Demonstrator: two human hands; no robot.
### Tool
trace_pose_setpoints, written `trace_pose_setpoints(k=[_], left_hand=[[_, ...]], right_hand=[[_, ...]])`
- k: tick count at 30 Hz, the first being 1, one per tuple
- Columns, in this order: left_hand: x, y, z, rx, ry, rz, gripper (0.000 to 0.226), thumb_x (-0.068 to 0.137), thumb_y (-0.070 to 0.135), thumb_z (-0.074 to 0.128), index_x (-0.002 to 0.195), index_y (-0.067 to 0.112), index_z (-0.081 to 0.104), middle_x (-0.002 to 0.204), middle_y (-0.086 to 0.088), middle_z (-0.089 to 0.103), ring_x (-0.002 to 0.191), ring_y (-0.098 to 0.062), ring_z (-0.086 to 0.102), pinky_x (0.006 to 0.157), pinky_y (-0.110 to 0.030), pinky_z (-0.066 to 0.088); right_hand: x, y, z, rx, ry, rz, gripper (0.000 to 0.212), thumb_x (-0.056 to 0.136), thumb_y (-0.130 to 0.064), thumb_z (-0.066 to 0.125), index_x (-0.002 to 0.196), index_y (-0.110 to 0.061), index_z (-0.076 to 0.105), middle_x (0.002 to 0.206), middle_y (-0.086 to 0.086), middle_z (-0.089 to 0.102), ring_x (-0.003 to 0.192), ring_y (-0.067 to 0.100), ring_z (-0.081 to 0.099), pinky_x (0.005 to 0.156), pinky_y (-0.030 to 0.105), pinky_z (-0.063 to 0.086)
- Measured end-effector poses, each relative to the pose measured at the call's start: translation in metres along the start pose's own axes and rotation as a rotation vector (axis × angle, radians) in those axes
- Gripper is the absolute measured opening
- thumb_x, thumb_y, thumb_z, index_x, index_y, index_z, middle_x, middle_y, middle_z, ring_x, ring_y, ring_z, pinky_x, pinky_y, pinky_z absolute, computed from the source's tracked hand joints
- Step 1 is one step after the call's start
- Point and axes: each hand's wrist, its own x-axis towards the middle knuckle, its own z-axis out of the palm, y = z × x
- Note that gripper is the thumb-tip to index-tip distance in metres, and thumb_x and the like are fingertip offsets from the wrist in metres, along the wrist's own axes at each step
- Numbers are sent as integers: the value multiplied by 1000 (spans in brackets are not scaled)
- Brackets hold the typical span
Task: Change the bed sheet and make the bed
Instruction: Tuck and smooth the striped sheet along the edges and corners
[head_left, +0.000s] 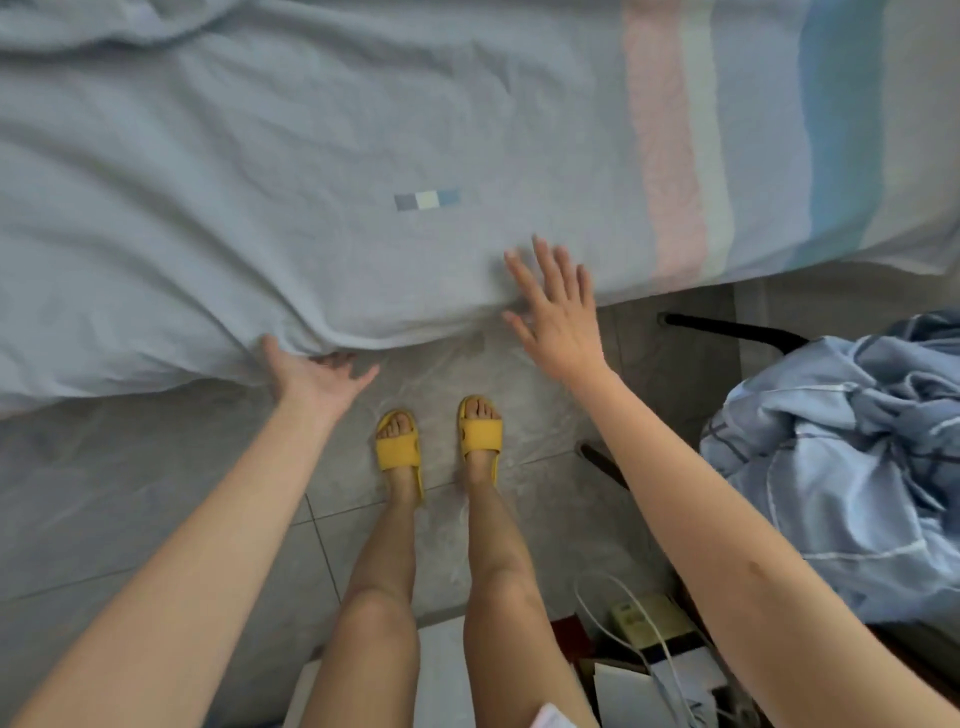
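Where sheet overhangs, left hand at edge, right hand spread

Soft, even light fills the room, fairly bright, with no hard shadows; only a faint shade lies under the hanging edge of the bed sheet. The floor tiles give a dull sheen. Motion blur smears the right hand at the fingertips. The wide lens bows the bed's edge, and the corners look soft.

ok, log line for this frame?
left hand: open, palm up at pale blue fabric bed sheet edge | right hand: open, fingers spread at same edge
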Motion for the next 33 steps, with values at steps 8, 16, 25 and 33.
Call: trace_pose_setpoints(k=[8,16,25,33], left_hand=[[8,7,19,-143,-121,121,80,85,77,15,142,27,40,148,-9,39,130,-39,40,102,-64,33],[22,52,-26,-222,-57,272,47,82,29,42,123,11,56,130,-16,56,122,-34,52,105,-48,37],[20,139,-82,-119,-65,331,26,77,15,55,102,12,58,116,-8,63,112,-23,57,97,-28,42],[43,249,-148,-77,-168,404,17,97,17,47,102,10,62,118,-15,65,119,-30,54,102,-46,43]], right_hand=[[-15,-11,7,785,288,625,70,90,-4,49,151,-17,17,157,3,13,145,17,17,115,29,28],[12,-29,9,734,-950,483,41,104,-26,36,142,-11,39,134,7,53,128,25,47,101,23,40],[2,-129,16,709,-832,486,34,97,-12,46,130,-7,52,126,12,60,99,19,55,74,23,44],[1,-277,38,605,-268,141,23,91,-8,47,110,-16,57,100,-1,63,87,12,56,73,26,43]])
